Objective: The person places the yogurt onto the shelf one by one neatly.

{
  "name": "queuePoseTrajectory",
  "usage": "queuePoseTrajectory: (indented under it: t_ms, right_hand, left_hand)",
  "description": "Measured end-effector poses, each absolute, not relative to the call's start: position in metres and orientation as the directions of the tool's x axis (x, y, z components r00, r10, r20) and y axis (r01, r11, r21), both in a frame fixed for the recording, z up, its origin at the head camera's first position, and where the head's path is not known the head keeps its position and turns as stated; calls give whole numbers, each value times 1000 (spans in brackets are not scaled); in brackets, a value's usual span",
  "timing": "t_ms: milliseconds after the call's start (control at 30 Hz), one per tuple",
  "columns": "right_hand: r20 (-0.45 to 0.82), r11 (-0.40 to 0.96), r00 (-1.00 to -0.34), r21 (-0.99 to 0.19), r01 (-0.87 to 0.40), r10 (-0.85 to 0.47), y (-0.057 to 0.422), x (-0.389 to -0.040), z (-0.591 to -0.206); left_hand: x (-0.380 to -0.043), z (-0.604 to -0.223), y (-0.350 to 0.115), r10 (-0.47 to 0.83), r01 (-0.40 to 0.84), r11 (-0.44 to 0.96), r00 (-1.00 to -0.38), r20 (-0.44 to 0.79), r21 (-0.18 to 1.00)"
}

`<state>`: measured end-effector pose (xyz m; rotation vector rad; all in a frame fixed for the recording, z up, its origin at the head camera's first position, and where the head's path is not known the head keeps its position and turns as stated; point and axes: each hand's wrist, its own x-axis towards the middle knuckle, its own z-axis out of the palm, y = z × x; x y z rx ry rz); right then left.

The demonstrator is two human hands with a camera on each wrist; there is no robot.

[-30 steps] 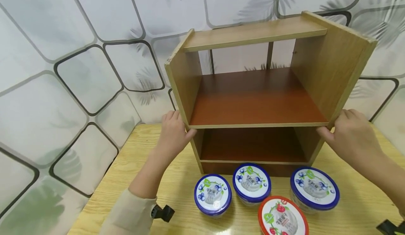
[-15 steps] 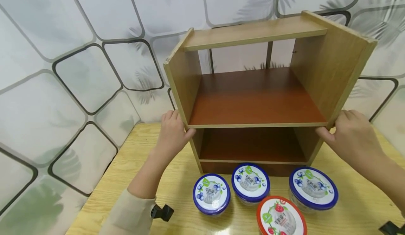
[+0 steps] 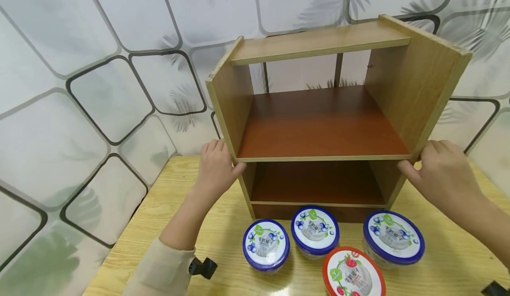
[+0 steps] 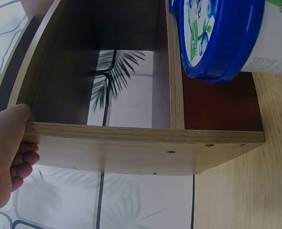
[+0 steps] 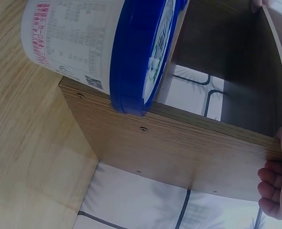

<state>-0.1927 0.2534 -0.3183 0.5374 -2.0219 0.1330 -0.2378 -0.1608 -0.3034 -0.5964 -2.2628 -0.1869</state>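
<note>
A wooden shelf unit [image 3: 324, 123] with reddish-brown boards stands upright on the table, its open front facing me. My left hand [image 3: 217, 169] grips its left side panel at the height of the middle board, thumb at the front edge. On the opposite side panel, my right hand [image 3: 446, 172] holds on at about the same height. The left wrist view shows the fingers [image 4: 24, 164] curled against the panel's outer face; in the right wrist view the other hand's fingers [image 5: 270, 188] do likewise. The shelf compartments hold nothing visible.
Three blue-lidded tubs, left [image 3: 266, 245], middle [image 3: 314, 230] and right [image 3: 393, 237], stand before the shelf unit. A red-lidded tub [image 3: 353, 274] is nearest me, cut by the frame's bottom. Behind the wooden table [image 3: 175, 181] rises a patterned wall [image 3: 99, 101].
</note>
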Motion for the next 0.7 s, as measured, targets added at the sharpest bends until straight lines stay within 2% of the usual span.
queuePoseTrajectory:
  t_ms: [133,367,467,633,700]
  right_hand:
    - [869,897,-387,128,-423,-307,254,-189,-321]
    - [862,915,-410,137,-380,-300,259,-179,-324]
    - [874,908,-362,178,-379,-323,260,-176,-324]
    - [897,868,-227,258,-425,-378,258,-170,-326]
    - [893,853,-208,278,-442,-399,257,-165,-328]
  left_hand:
    - [-239,-303,-160,363,468,882,-593,719,-59]
    - [-239,-304,-159,369,455,885,-566,737,-94]
    - [-239,-304,-159,375,453,885,-562,737,-106]
    - [-238,-304,-161,372,449,889,-583,722,-95]
    - [-237,-303,-161,373,452,887,-587,718,-91]
